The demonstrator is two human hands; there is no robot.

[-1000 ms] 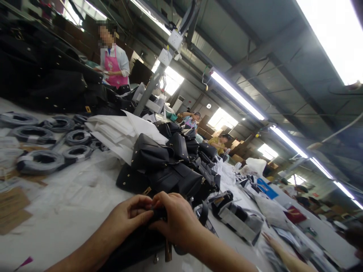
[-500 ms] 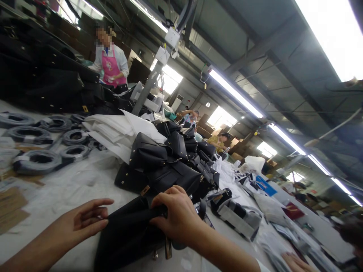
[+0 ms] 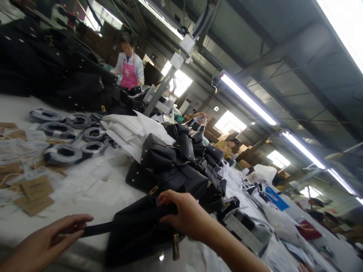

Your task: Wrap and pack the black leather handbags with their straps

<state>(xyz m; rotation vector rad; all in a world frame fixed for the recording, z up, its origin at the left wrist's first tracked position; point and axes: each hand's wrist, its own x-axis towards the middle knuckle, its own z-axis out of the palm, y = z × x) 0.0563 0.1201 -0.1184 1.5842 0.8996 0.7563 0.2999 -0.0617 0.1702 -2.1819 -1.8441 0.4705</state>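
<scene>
A black handbag (image 3: 136,234) with metal fittings lies on the white-covered table right in front of me. My left hand (image 3: 61,232) pinches the end of a flat black strap (image 3: 99,228) that sticks out from the bag's left side. Over the bag's upper right edge, my right hand (image 3: 181,211) is closed with thumb and fingers gripping it. A dark metal-tipped tab (image 3: 176,247) hangs below that hand. The inside of the bag is not visible.
Beyond the bag rises a heap of black handbags (image 3: 161,151). White paper sheets (image 3: 124,128) and coiled, wrapped straps (image 3: 64,154) lie to its left. Brown tags (image 3: 36,189) are at far left. A post (image 3: 160,90) stands behind. A person in a pink apron (image 3: 129,73) works beyond.
My left hand, open beside the bag before, now holds the strap, drawn out to the left. My right hand still grips the bag's top. The whole view has shifted.
</scene>
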